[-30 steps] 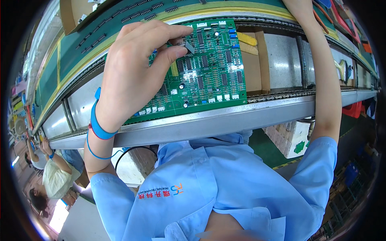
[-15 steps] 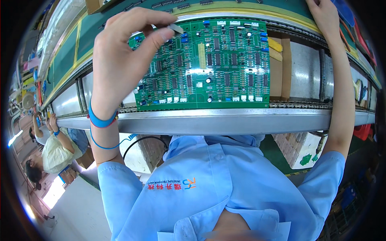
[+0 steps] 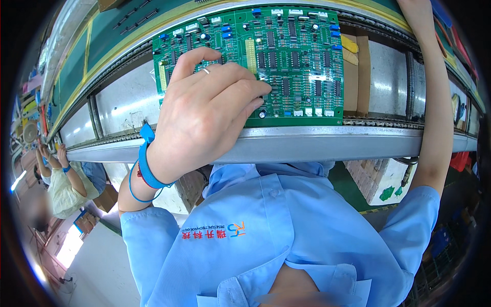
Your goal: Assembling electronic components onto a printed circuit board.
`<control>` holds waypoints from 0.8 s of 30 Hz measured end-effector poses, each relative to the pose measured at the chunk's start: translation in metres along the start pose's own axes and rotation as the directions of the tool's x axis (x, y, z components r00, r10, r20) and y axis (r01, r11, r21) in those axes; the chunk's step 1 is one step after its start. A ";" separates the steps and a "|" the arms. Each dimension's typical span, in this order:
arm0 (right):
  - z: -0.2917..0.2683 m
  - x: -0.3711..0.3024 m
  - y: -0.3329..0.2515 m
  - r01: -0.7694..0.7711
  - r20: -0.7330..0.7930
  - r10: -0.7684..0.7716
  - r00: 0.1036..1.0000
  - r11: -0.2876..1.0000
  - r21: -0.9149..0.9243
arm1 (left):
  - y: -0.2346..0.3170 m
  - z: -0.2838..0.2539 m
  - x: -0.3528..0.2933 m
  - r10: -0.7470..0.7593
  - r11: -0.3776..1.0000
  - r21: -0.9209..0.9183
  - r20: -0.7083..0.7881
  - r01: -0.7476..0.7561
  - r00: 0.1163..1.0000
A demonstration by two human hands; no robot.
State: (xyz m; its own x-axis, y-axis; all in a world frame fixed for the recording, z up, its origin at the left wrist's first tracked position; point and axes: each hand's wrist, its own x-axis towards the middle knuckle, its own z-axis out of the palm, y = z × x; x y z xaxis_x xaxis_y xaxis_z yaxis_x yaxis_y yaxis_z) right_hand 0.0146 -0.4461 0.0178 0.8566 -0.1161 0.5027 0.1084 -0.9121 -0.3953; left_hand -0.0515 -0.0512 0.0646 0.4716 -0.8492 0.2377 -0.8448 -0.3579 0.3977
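A green circuit board [image 3: 296, 61] crowded with black chips, blue parts and white connectors lies on the metal conveyor rail [image 3: 307, 146] in front of me. My left hand [image 3: 204, 112] rests on the board's left half, fingers bent and close together, their tips pressing down near its middle. Anything under the fingertips is hidden. It wears a ring, and a blue wrist strap [image 3: 148, 169] with a coiled cord circles the wrist. My right forearm [image 3: 434, 102] reaches up along the right side and leaves the picture at the top, so that hand is out of sight.
A brown cardboard piece [image 3: 358, 77] lies on the conveyor just right of the board. Green bench surface [image 3: 102, 36] with black strips runs beyond the belt. A co-worker [image 3: 66, 184] sits at the far left. A white box [image 3: 388, 184] stands under the line.
My left hand came down from the board's upper left corner, where it pinched a small part, to its middle. The fingers now lie flat on the board.
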 end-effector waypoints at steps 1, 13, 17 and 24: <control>0.007 0.001 -0.001 0.000 0.002 0.000 1.000 1.000 0.016 | -0.001 0.001 -0.001 0.013 0.999 0.045 -0.020 -0.012 1.000; -0.013 -0.003 -0.029 -0.045 0.053 0.049 0.997 0.997 -0.067 | 0.009 0.002 -0.004 0.082 0.969 0.236 -0.048 -0.069 0.995; 0.004 -0.004 0.015 0.116 0.066 -0.113 0.991 0.993 -0.037 | 0.013 0.003 -0.007 0.052 0.980 0.195 -0.014 -0.048 0.999; -0.003 -0.004 -0.005 0.073 0.048 -0.071 0.996 0.997 -0.033 | 0.015 0.002 -0.007 0.042 0.971 0.237 -0.035 -0.033 0.999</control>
State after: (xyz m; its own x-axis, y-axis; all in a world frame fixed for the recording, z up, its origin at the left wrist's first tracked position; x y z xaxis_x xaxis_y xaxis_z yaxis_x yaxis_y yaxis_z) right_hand 0.0090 -0.4421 0.0199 0.8697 -0.0319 0.4925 0.1540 -0.9305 -0.3322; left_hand -0.0673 -0.0515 0.0673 0.4443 -0.8493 0.2851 -0.8955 -0.4119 0.1684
